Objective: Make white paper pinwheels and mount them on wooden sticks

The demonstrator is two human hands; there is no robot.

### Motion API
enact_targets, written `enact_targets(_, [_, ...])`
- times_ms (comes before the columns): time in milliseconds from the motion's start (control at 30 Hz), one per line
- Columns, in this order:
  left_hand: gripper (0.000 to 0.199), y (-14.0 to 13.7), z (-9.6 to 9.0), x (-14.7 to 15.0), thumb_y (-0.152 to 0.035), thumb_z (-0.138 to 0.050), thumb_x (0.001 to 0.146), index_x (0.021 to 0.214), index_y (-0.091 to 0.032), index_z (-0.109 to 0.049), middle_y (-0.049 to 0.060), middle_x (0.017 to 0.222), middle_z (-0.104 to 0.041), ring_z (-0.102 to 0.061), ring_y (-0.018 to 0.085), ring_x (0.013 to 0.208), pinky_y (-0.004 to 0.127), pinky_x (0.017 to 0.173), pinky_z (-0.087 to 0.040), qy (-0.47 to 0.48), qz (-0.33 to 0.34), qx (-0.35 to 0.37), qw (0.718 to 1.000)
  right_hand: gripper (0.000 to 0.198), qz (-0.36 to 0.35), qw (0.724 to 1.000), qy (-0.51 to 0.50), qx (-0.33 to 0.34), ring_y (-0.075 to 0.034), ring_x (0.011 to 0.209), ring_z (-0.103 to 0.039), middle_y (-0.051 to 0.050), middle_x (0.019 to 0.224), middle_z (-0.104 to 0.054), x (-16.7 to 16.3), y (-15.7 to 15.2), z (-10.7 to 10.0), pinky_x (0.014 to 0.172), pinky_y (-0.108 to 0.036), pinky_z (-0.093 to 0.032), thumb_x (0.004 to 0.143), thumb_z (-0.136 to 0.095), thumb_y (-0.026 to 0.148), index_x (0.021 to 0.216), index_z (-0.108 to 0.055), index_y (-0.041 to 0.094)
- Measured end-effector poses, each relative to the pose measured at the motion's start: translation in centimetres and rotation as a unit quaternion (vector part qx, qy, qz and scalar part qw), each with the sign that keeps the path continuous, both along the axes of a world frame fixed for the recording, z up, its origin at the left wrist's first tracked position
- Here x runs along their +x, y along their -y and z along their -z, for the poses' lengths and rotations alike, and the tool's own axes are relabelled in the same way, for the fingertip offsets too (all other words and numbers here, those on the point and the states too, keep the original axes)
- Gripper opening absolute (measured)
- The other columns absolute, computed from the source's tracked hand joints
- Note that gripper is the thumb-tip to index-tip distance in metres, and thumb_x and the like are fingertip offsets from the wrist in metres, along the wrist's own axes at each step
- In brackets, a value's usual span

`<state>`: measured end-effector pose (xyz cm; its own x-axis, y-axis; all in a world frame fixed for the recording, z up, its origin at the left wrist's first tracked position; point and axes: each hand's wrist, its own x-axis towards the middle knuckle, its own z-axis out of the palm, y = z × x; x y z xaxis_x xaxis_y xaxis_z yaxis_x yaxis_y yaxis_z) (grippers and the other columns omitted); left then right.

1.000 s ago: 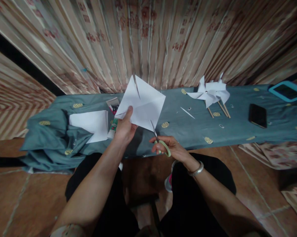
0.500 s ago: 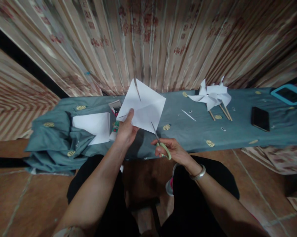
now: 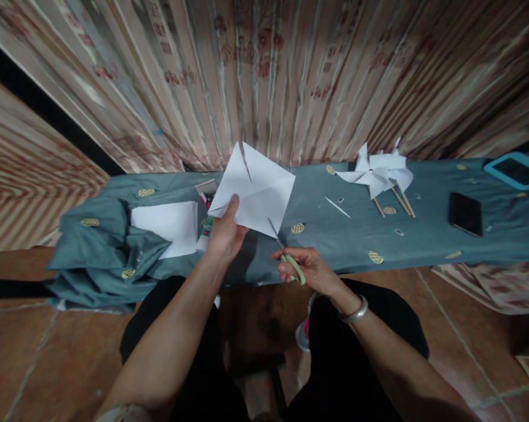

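Between thumb and fingers, my left hand (image 3: 225,231) grips a square white sheet of paper (image 3: 262,190) near its left corner. The sheet is tilted like a diamond, with a slit running inward from its top corner and another at the left corner by my thumb. My right hand (image 3: 306,266) is closed round the green handles of a pair of scissors (image 3: 294,268). Their blades reach over the sheet's lower corner, pointing toward its middle. Whether the blades are slightly apart is hard to see.
White paper pinwheels (image 3: 376,173) on wooden sticks lie right of the sheet, near a thin white paper strip (image 3: 337,206). Farther right are a black phone (image 3: 465,213) and a blue-framed tablet (image 3: 516,170). A stack of white paper (image 3: 165,220) and small boxes (image 3: 206,190) lie left.
Almost nothing differs. Both hands, the paper and the scissors keep nearly the same place, and the view has shifted very slightly.
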<state>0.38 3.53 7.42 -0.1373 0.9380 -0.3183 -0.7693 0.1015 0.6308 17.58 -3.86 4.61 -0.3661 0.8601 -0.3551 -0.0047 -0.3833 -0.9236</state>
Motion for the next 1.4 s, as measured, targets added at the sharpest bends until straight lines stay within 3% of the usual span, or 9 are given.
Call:
enact_targets(367, [0.022,0.44,0.56,0.45,-0.014,-0.066,0.085,0.107,-0.017,-0.066,0.003,0.095,-0.076,-0.071,0.013,0.081,0.029,0.090,-0.056,-0.018,0.010,-0.003,1.000,0.049,-0.002,1.000,0.000,0.025,-0.007,0.052,-0.055,0.003,0.061,-0.064,0.10,0.02,0.43,0.052,-0.021,-0.046,0.063,-0.082,0.053,0.092,-0.070,0.015])
enact_targets(667, [0.021,0.40,0.49,0.40,-0.013,-0.066,0.085,0.106,-0.016,-0.066,0.003,0.094,-0.076,-0.072,0.012,0.079,0.027,0.089,-0.056,-0.018,0.004,-0.006,1.000,0.052,0.008,1.000,-0.001,0.009,-0.007,0.049,-0.054,0.004,0.057,-0.062,-0.02,-0.13,0.20,0.050,-0.022,-0.046,0.056,-0.085,0.054,0.087,-0.069,0.015])
enact_targets(833, [0.030,0.67,0.73,0.63,-0.014,-0.073,0.079,0.108,-0.017,-0.065,0.005,0.097,-0.076,-0.072,0.015,0.082,0.029,0.086,-0.057,-0.023,0.008,-0.012,1.000,0.050,0.015,1.000,-0.004,0.016,-0.006,0.050,-0.054,0.003,0.059,-0.064,-0.10,-0.07,0.27,0.050,-0.020,-0.045,0.058,-0.084,0.054,0.088,-0.070,0.015])
enact_targets(1400, [0.027,0.98,0.42,0.87,-0.011,-0.069,0.082,0.108,-0.016,-0.065,0.004,0.093,-0.076,-0.071,0.014,0.078,0.030,0.088,-0.056,-0.034,0.011,-0.013,0.999,0.050,0.029,0.999,0.000,0.014,-0.007,0.048,-0.054,0.004,0.057,-0.063,0.08,-0.16,0.75,0.048,-0.021,-0.045,0.057,-0.085,0.051,0.089,-0.071,0.015])
